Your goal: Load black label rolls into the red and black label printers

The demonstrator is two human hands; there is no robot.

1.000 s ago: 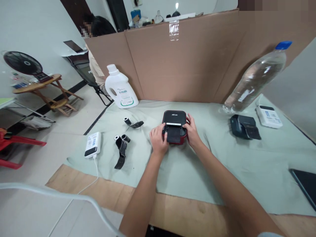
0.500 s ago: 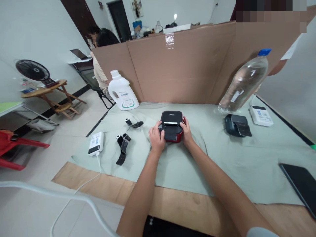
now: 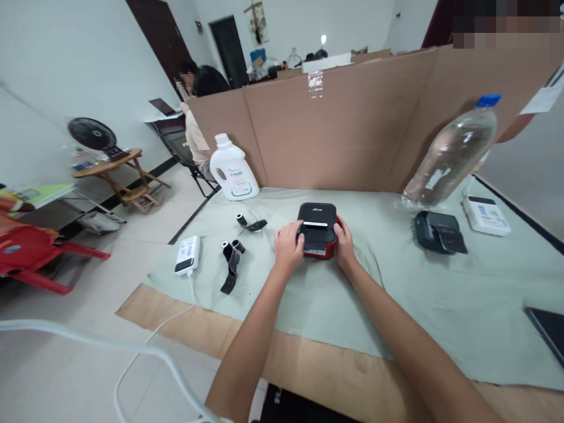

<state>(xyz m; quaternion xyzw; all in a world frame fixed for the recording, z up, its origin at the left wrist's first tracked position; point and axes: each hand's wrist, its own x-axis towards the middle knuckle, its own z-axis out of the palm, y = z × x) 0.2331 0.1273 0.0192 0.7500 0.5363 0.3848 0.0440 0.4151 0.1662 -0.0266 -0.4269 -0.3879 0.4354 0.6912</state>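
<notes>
A small black-and-red label printer (image 3: 318, 215) rests on the pale green cloth, with a black flap or strip along its front and a thin white line across its top. My left hand (image 3: 289, 242) grips its left side, the fingers and thumb lying along the edge. On the opposite side, my right hand (image 3: 345, 239) holds the right edge. To the left lie small rolls with loose black strips: one roll (image 3: 250, 222) farther back and a pair (image 3: 231, 258) nearer me.
A white power bank (image 3: 188, 257) with a cable lies left; another (image 3: 486, 215) sits right, beside a dark printer-like device (image 3: 438, 231). A white jug (image 3: 234, 170) and water bottle (image 3: 453, 153) stand before the cardboard wall (image 3: 335, 135). A dark tablet or phone (image 3: 549, 332) lies right.
The whole view has shifted, so everything appears farther right and slightly lower. Both hands keep hold of the printer, which stays in place on the cloth.
</notes>
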